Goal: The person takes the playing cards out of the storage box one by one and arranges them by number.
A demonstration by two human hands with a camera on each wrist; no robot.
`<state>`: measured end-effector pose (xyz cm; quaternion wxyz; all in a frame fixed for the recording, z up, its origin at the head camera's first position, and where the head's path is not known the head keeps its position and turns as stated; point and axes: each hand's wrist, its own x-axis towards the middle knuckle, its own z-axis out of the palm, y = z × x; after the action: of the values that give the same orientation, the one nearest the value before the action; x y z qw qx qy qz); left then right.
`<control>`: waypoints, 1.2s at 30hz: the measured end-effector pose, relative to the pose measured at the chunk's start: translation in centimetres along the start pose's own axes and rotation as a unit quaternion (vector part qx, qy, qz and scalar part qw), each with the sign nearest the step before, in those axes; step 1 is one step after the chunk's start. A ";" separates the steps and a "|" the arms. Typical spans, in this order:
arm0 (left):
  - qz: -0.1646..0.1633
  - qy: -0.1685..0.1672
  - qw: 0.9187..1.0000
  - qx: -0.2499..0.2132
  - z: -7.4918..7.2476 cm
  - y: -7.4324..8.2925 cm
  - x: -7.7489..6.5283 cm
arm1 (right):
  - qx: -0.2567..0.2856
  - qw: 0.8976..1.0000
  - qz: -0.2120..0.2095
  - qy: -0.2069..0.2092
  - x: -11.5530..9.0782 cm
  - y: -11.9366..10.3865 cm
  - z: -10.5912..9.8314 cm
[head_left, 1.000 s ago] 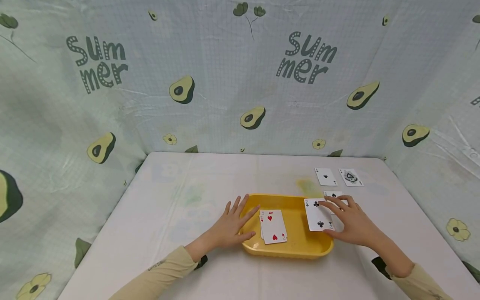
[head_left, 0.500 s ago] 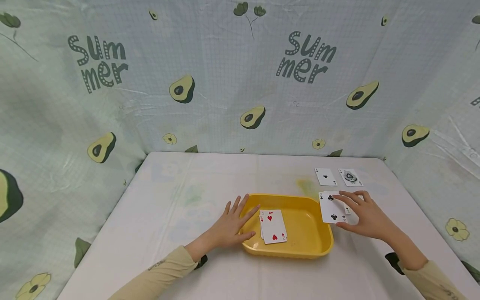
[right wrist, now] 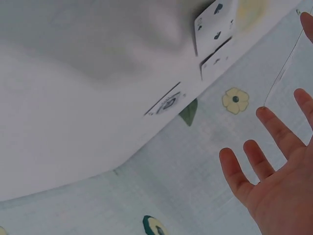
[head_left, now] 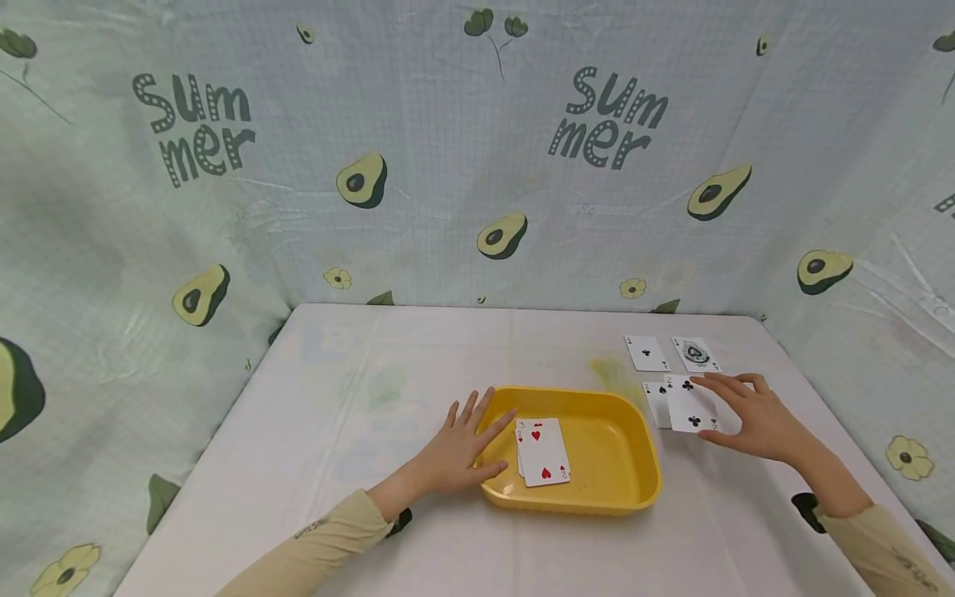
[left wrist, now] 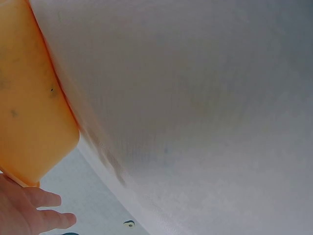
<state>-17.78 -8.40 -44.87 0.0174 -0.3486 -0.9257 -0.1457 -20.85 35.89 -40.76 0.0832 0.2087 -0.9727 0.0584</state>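
So the right hand [head_left: 757,421] is pinching a two of clubs [head_left: 685,408] just left of its fingers. Left hand [head_left: 451,458] is keeping its fingers spread apart, yellow tray [head_left: 608,468] sitting right by them.

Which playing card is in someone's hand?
The two of clubs, held by the right hand; the other cards lie on the table or in the yellow tray.

Pale grey-green sheeting [head_left: 418,99] hangs behind the white bench [head_left: 388,448] here, and wraps round to its left and right, printed with halved avocados [head_left: 361,180], yellow flowers [head_left: 337,279] and grey "summer" lettering [head_left: 608,118]. I notice creases right of the bench; the light is soft.
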 end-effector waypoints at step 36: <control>-0.005 -0.009 1.000 0.004 0.3 0.0 0.2 | -0.044 0.993 0.045 -0.104 0.9 8.2 2.4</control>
<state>-17.89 -8.22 -45.10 0.0098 -0.3448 -0.9282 -0.1393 -25.41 42.63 -43.62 -0.0118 0.1658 -0.9861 -0.0023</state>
